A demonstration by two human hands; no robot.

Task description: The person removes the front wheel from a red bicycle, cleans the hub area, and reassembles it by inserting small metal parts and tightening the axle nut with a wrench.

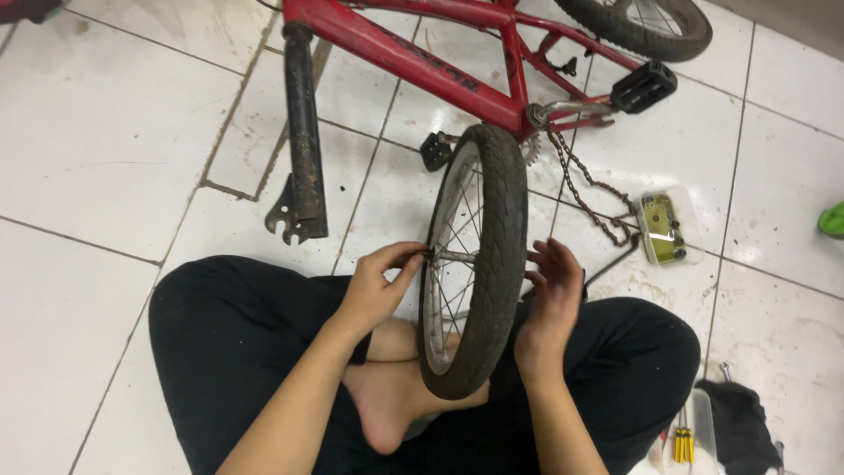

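A small bicycle wheel (pixel 485 264) with a black tyre and silver spokes stands upright between my crossed legs, resting on my bare foot. My left hand (pixel 380 286) pinches the end of the wheel's axle (pixel 444 255) at the hub on the left side. My right hand (pixel 552 299) is on the far side of the tyre with grease-stained fingers spread; whether it touches the axle there is hidden by the tyre.
A red bicycle frame (pixel 422 66) lies on the white tiled floor ahead, its black fork (pixel 303 149) pointing toward me, chain (pixel 585 185) hanging loose, pedal (pixel 644 86) at right. A clear container (pixel 665 230) holds small parts. Screwdrivers (pixel 682 444) and a black cloth (pixel 738 422) lie at lower right.
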